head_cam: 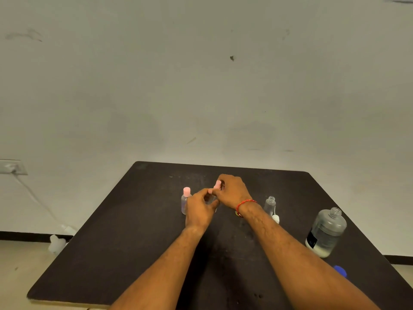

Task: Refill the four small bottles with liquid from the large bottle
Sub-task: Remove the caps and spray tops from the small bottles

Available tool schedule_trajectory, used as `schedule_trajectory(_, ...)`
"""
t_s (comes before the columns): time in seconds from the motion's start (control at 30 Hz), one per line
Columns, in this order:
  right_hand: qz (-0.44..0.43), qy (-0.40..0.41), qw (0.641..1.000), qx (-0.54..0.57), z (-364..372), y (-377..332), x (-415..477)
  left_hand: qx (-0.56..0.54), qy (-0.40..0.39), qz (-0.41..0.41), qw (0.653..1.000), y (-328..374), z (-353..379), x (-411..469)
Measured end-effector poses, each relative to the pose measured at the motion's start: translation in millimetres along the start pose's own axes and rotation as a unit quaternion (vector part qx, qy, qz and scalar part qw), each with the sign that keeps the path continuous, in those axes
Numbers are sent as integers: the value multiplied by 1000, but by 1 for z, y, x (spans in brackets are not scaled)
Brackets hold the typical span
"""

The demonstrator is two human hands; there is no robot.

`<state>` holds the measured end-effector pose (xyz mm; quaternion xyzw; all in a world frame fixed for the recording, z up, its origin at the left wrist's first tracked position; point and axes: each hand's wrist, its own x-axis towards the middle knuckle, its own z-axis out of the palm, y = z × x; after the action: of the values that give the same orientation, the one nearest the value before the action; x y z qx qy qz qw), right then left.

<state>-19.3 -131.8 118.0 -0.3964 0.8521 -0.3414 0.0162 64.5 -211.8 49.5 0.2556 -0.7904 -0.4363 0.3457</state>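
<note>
Both hands on a small bottle at the centre of the dark table (125, 242).

Left hand (199, 209) fingers wrap the clear bottle body (210, 199); right hand (232, 190) fingers pinch its pink cap (218, 184). A capped small bottle (185, 200) stands just left; an uncapped small bottle (270, 204) and the open large bottle (326, 232) stand right.

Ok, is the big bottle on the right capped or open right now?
Open. The large bottle stands upright on the table with its threaded neck bare, and a blue cap lies on the table nearby.
</note>
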Motion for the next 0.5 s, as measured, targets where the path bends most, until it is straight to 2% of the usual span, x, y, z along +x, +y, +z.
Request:
schedule_trajectory(0.13, -49, -39, 997, 40, -3, -1, -1, 18, 1, -5, 1000, 0, -2, 0)
schedule_trajectory(0.23, -43, -44, 994, 88, -3, -2, -3, 18, 5, -1, 1000, -3, -2, -1)
schedule_trajectory(0.37, 20, 3, 999, 30, -1, -1, -1, 3, 5, -6, 1000, -1, -1, -2)
schedule_trajectory(0.5, -5, -7, 1000, 12, 0, -1, 0, 19, 4, -4, 1000, -1, -1, -1)
